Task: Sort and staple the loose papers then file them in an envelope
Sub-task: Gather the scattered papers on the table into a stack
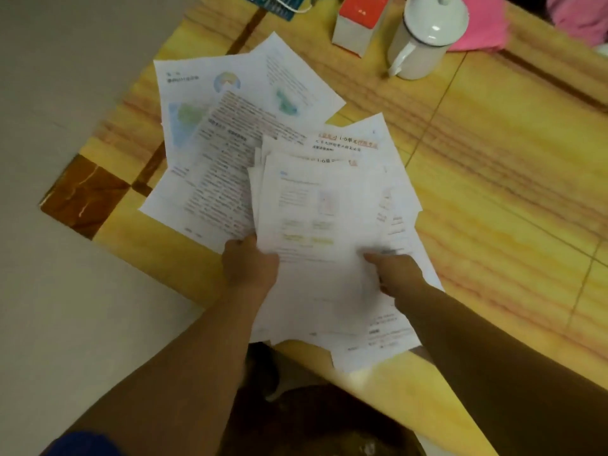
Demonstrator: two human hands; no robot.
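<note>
Your left hand holds the left edge of a small stack of papers, with the thumb on top and the other fingers tucked under the sheets. Your right hand lies on the right side of the same stack. One finger points out flat across the top sheet, but the picture is blurry, so you cannot tell if the other fingers pinch the paper or just press on it.

The stack is in front of you, near the close edge of the yellow counter. Its top sheet has pale boxes and faint lines of print. More sheets stick out from under it. One sheet hangs a little over the close edge of the counter. Another sheet with red and black letters peeks out at the far side of the stack.

To the left lies a page full of small print, partly under the stack. Past it lie two pages with colored pictures, one with a round blue shape and one with a green shape. All these pages overlap one another near the counter's left corner.

Farther back stand a red and white box and a white mug with a lid, side by side. A pink cloth lies behind the mug.
</note>
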